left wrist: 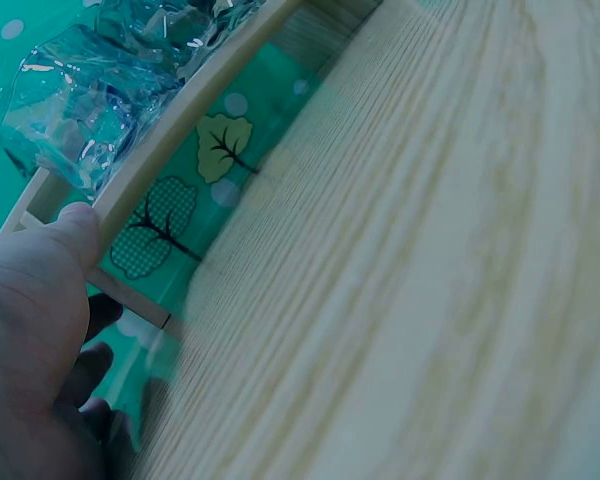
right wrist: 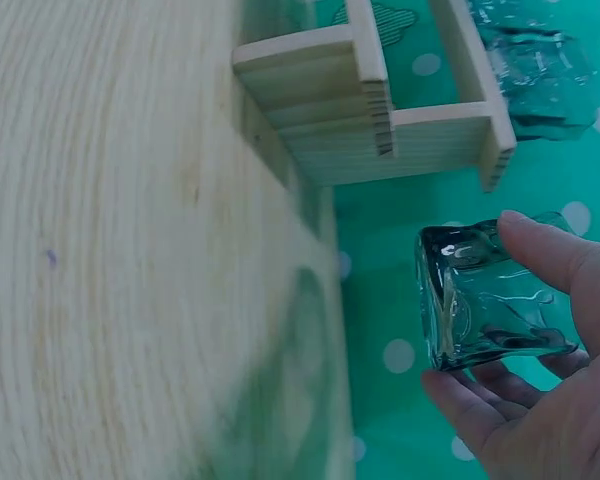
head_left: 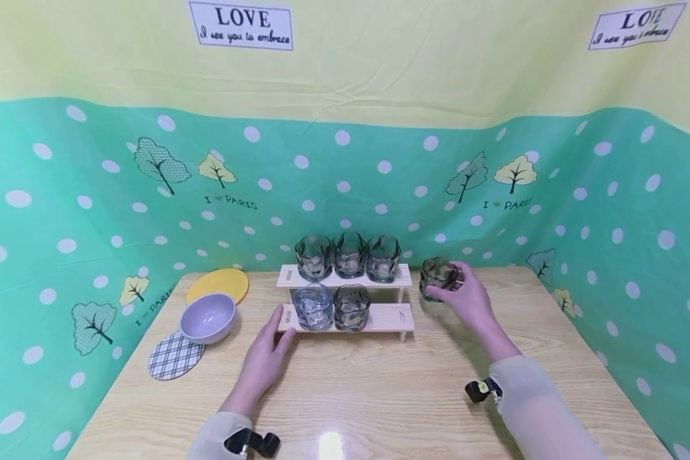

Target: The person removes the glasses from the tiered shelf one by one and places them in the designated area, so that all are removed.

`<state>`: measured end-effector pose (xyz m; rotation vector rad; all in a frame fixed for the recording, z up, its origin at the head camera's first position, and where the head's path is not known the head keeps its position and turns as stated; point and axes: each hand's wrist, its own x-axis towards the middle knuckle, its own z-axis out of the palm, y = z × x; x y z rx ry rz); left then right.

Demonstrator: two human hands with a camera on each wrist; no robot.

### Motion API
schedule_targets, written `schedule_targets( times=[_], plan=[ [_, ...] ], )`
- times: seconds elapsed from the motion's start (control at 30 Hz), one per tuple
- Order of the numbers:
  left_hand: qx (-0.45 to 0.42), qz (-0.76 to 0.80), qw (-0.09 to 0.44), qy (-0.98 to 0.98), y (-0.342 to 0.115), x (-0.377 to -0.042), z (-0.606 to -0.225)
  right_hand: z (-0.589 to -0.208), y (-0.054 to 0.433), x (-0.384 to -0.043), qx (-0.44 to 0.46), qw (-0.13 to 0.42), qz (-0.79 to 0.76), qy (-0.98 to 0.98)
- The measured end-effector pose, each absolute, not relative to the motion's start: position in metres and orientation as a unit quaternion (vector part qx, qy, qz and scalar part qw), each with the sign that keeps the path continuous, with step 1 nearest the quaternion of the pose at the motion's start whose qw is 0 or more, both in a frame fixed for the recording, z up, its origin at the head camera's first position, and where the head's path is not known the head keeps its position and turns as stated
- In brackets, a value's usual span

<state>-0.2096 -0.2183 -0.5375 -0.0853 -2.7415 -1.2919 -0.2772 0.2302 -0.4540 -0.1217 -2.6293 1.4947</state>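
A faceted smoky-grey glass (head_left: 437, 276) is held by my right hand (head_left: 466, 299), right of the two-tier wooden stand (head_left: 388, 317). In the right wrist view, the thumb lies along one side of the glass (right wrist: 485, 300), with fingers on the opposite side; it hangs clear of the tabletop. My left hand (head_left: 262, 358) grips the left end of the lower tier, its thumb at the front edge. On that tier sit a clear bluish glass (head_left: 314, 308) and a grey glass (head_left: 352, 308). Three grey glasses (head_left: 349, 255) line the upper tier.
At the left of the wooden table (head_left: 345, 383) lie a yellow disc (head_left: 230, 281), a lavender bowl (head_left: 209, 319) and a checked round mat (head_left: 175, 358), which the bowl overlaps. A green and yellow printed cloth (head_left: 345, 153) closes off the back and both sides.
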Motion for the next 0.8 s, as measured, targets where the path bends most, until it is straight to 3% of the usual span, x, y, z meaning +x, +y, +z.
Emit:
schedule_targets(
  times=[0.27,0.8],
  plan=[
    [-0.035,-0.422,0.072,-0.903,-0.217,-0.209,-0.538,-0.467,0.231,-0.289,-0.053,0.041,0.488,-0.87],
    [-0.028,-0.426,0.057,-0.902,-0.218,-0.211,-0.54,-0.488,0.229,-0.301,-0.054,0.022,0.492,-0.869]
  ],
)
